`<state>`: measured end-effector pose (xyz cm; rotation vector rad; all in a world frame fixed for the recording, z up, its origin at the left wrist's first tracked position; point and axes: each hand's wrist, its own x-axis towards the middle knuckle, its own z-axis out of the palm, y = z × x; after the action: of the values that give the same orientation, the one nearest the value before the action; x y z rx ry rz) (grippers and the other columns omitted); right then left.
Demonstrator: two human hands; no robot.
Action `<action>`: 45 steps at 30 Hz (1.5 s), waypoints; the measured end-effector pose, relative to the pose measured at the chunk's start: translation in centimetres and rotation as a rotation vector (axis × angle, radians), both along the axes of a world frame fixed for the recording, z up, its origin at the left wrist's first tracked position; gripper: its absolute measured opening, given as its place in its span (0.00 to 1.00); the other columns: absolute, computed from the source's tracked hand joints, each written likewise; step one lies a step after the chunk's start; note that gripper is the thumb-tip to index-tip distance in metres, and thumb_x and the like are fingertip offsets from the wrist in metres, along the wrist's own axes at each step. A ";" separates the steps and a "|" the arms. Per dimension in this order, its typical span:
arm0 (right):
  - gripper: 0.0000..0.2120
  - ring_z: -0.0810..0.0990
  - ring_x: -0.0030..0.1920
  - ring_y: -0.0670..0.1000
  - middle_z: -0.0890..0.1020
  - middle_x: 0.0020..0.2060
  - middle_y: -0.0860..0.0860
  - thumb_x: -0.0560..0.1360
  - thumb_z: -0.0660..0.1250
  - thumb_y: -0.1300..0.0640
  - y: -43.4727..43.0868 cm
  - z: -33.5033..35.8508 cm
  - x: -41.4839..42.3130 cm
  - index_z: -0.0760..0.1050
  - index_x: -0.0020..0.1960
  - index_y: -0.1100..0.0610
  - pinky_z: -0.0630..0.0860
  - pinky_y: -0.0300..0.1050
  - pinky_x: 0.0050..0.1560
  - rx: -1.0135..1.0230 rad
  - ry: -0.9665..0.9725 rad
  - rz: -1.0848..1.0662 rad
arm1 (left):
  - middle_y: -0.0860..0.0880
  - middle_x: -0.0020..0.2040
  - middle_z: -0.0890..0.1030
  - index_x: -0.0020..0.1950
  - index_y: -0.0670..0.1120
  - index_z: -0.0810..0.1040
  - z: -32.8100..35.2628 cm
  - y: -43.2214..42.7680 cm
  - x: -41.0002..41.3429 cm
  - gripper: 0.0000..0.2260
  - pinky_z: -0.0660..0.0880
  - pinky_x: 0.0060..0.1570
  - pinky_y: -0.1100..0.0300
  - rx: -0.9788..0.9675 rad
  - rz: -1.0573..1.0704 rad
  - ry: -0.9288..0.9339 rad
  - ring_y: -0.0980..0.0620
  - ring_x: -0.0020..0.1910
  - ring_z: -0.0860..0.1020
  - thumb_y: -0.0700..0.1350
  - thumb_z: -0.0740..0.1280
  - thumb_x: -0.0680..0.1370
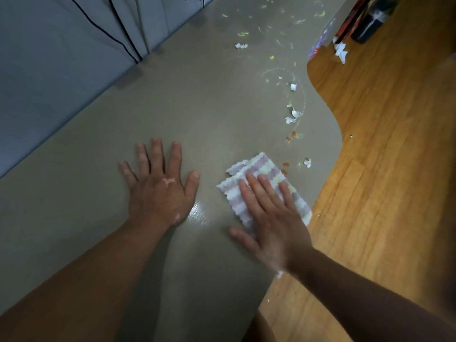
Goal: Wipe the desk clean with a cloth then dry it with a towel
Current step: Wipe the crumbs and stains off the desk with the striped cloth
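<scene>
The smooth grey-beige desk (197,107) curves along a wood-grain floor (394,169); the left hand (160,191) lies flat on it, fingers straight and spread; the right hand (274,223) presses flat, fingers straight, on a ribbed, pastel-striped cloth (259,169) near the desk's right edge; jagged white eggshell bits (294,114) and orange crumbs (286,165) lie just beyond.

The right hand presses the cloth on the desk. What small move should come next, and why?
Probably slide the cloth forward under the right hand, toward the orange crumbs and eggshell bits just beyond it: they lie unwiped on the desk, and the left hand rests flat beside.
</scene>
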<state>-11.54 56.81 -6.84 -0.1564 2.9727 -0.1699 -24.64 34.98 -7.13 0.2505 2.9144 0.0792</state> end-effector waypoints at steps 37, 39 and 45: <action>0.47 0.38 0.83 0.49 0.43 0.84 0.49 0.76 0.37 0.23 10.9 0.2 -13.7 0.42 0.85 0.52 0.42 0.60 0.82 0.013 -0.029 0.088 | 0.46 0.85 0.47 0.83 0.57 0.48 0.0 4.2 -4.3 0.36 0.44 0.76 0.29 0.001 0.120 0.020 0.40 0.83 0.45 0.71 0.38 0.78; 0.48 0.38 0.83 0.48 0.43 0.84 0.48 0.76 0.35 0.22 12.7 0.2 -15.1 0.42 0.85 0.51 0.42 0.60 0.82 0.010 -0.021 0.083 | 0.45 0.84 0.48 0.83 0.56 0.50 0.0 4.7 -5.1 0.36 0.45 0.76 0.30 0.010 0.140 0.023 0.40 0.83 0.46 0.71 0.39 0.78; 0.45 0.39 0.83 0.48 0.44 0.84 0.48 0.77 0.38 0.24 17.1 -0.3 -18.5 0.42 0.85 0.51 0.43 0.60 0.82 -0.022 0.020 0.074 | 0.46 0.84 0.45 0.83 0.58 0.45 -0.4 6.6 -8.5 0.34 0.42 0.78 0.33 0.012 0.226 0.024 0.43 0.83 0.43 0.70 0.39 0.79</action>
<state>-30.00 73.87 -7.19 -0.2714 2.9806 -0.1927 -33.17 41.54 -7.52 -0.0772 2.9546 0.1305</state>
